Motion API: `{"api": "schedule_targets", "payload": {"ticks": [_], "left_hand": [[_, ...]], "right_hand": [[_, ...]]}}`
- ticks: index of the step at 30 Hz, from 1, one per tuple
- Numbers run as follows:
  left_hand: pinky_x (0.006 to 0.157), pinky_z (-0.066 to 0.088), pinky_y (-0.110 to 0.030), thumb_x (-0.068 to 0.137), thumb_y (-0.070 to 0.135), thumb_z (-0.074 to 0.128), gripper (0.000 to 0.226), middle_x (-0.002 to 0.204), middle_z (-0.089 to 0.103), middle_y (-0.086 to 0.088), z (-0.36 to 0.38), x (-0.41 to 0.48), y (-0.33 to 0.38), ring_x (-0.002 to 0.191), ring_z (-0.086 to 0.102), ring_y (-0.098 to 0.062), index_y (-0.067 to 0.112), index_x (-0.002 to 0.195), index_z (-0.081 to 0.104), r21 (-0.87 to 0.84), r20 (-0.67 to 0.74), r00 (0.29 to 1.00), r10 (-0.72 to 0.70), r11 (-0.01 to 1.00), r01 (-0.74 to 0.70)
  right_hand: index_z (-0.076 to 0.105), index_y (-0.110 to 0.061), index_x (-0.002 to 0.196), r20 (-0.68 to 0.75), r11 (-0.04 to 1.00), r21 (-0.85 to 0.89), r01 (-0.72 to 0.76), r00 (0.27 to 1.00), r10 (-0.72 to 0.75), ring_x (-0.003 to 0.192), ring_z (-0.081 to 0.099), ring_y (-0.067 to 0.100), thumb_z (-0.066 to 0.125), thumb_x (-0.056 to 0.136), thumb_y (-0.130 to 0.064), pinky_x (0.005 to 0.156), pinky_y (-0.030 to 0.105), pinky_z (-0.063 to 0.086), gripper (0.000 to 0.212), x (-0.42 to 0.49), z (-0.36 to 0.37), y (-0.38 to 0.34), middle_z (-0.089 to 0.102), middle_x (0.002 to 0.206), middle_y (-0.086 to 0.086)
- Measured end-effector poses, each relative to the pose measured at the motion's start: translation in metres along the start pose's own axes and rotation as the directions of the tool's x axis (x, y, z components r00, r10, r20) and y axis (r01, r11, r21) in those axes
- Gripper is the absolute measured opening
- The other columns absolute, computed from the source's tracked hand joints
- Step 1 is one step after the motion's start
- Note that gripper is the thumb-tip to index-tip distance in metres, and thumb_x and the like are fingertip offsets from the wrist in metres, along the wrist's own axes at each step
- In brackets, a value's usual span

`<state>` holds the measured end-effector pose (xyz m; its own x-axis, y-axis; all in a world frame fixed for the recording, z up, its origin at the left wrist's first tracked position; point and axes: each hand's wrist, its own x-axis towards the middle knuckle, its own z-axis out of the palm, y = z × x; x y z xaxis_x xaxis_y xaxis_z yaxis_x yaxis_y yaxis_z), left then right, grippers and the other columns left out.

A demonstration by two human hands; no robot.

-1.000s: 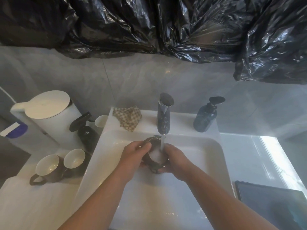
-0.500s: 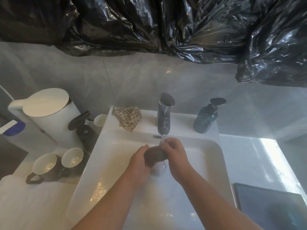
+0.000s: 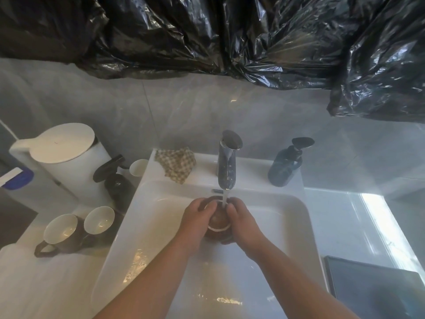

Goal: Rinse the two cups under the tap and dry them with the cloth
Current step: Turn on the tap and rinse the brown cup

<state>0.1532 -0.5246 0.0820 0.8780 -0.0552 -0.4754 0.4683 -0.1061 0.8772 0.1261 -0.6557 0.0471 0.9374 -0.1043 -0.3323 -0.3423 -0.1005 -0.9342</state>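
A dark brown cup [image 3: 218, 223] with a white rim is held over the white sink [image 3: 161, 203], tipped with its mouth facing me. Water from the chrome tap [image 3: 227, 162] runs onto its outer wall. My left hand [image 3: 197, 219] grips its left side and my right hand [image 3: 240, 221] its right side. Two more dark cups with white insides [image 3: 61, 229] [image 3: 99, 219] stand upright on the counter left of the sink. A checked cloth [image 3: 176, 163] lies on the sink's back left corner.
A white kettle [image 3: 62, 157], a black spray bottle [image 3: 115, 178] and a small white cup [image 3: 138, 166] stand at the back left. A dark soap dispenser [image 3: 287, 165] sits right of the tap. A dark tablet [image 3: 377, 288] lies at the front right. Black plastic sheeting hangs above.
The cup has been turned in both hands under the water: upright a second ago, then on its side, now with its rim toward me. The hands stayed under the tap.
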Motion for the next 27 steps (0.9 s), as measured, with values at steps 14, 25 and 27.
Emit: {"api": "schedule_targets", "payload": {"ticks": [14,25,27], "left_hand": [[0.087,0.058,-0.054,0.089,0.042,0.048,0.042,0.084,0.078,-0.014,0.008,0.018,0.004,0.085,0.074,-0.034,0.010,0.082,0.074,-0.158,-0.164,0.960,-0.226,0.967,0.201],[0.095,0.051,-0.062,0.090,0.050,0.062,0.040,0.098,0.078,-0.016,0.004,0.011,0.006,0.097,0.072,-0.037,0.013,0.096,0.073,-0.369,0.092,0.944,-0.317,0.870,0.328],[0.100,0.048,-0.061,0.089,0.046,0.065,0.037,0.094,0.076,-0.019,0.002,0.009,0.007,0.097,0.071,-0.039,0.009,0.091,0.073,-0.401,0.136,0.931,-0.338,0.841,0.364]], "right_hand": [[0.072,-0.028,0.114,-0.088,0.968,0.179,-0.174,0.977,0.192,0.103,0.070,0.030,0.030,0.087,-0.064,0.078,0.057,0.062,0.061,-0.001,0.004,-0.013,0.073,0.113,0.007],[0.056,-0.016,0.109,-0.131,0.984,-0.126,0.123,0.982,-0.139,0.100,0.063,0.019,0.035,0.105,-0.037,0.082,0.021,0.051,0.031,-0.010,0.012,-0.019,0.062,0.106,0.003],[0.059,-0.016,0.107,-0.118,0.979,-0.100,0.177,0.975,-0.189,0.109,0.059,0.024,0.040,0.093,-0.043,0.092,0.032,0.051,0.036,-0.012,0.014,-0.016,0.058,0.111,0.006]]}}
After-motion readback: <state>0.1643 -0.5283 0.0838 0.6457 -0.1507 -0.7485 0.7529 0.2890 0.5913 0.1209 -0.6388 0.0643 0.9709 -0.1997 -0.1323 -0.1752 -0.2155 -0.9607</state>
